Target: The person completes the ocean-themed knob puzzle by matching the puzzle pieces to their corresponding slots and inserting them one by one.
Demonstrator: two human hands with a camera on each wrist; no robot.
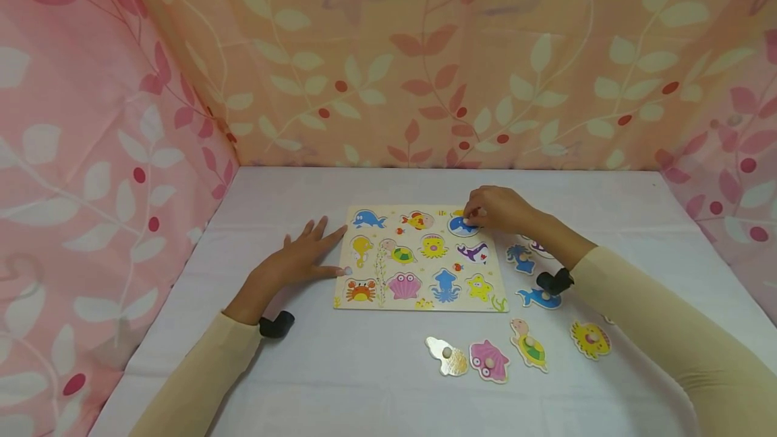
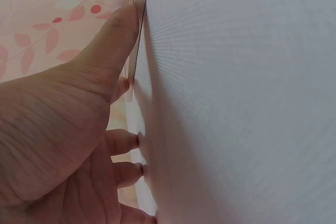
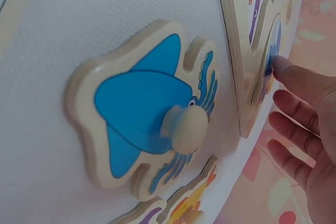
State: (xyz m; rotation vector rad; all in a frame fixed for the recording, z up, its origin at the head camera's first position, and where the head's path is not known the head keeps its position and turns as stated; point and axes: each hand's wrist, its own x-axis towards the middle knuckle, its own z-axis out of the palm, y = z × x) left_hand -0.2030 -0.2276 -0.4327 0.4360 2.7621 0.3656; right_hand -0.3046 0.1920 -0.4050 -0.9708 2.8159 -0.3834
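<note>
A wooden puzzle board (image 1: pixel 419 309) with sea-animal pictures lies flat on the white table. At its far right corner my right hand (image 1: pixel 500 210) pinches a blue puzzle piece (image 1: pixel 459 226) with thumb and fingertips, at the rounded slot; the knob is hidden. The right wrist view shows the thumb against the blue surface (image 3: pixel 273 56), the other fingers half curled. My left hand (image 1: pixel 300 255) is spread at the board's left edge. Its thumb presses on the board's border, the index fingertip touches the edge further back, and the remaining fingertips rest on the table.
Loose knobbed pieces lie right and in front of the board: a blue squid (image 3: pixel 142 108), a blue whale (image 1: pixel 539 298), a turtle (image 1: pixel 528 346), a yellow octopus (image 1: pixel 591 340), a pink shell (image 1: pixel 489 361) and a shiny gold-and-white piece (image 1: pixel 446 356). Patterned curtains surround the table.
</note>
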